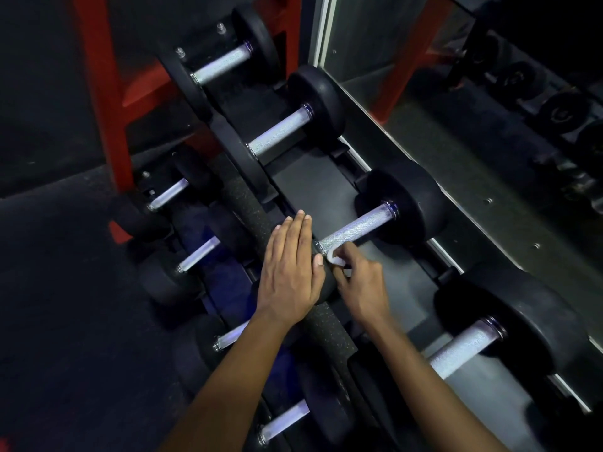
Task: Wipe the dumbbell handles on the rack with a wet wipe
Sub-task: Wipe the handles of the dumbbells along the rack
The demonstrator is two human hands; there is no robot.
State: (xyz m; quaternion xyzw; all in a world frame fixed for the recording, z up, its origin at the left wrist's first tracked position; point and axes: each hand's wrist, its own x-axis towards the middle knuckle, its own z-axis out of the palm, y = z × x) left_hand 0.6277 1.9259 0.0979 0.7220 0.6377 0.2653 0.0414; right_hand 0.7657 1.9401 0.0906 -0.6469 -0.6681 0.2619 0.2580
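Several black dumbbells with knurled silver handles lie across the top shelf of a black rack (303,177). The third dumbbell's handle (355,228) runs diagonally at the centre. My right hand (360,285) pinches a small white wet wipe (336,257) against the near end of that handle. My left hand (292,272) lies flat, fingers together, on the near black head of the same dumbbell and holds nothing. Other top-shelf handles show at the far one (222,65), the second (280,132) and the nearest (463,349).
A lower shelf holds several smaller dumbbells (199,254) at the left. A speckled padded rail (244,203) runs along the rack front. A red metal frame (104,102) stands behind. A mirror (456,109) lines the wall at the right. Dark rubber floor (65,321) lies at the left.
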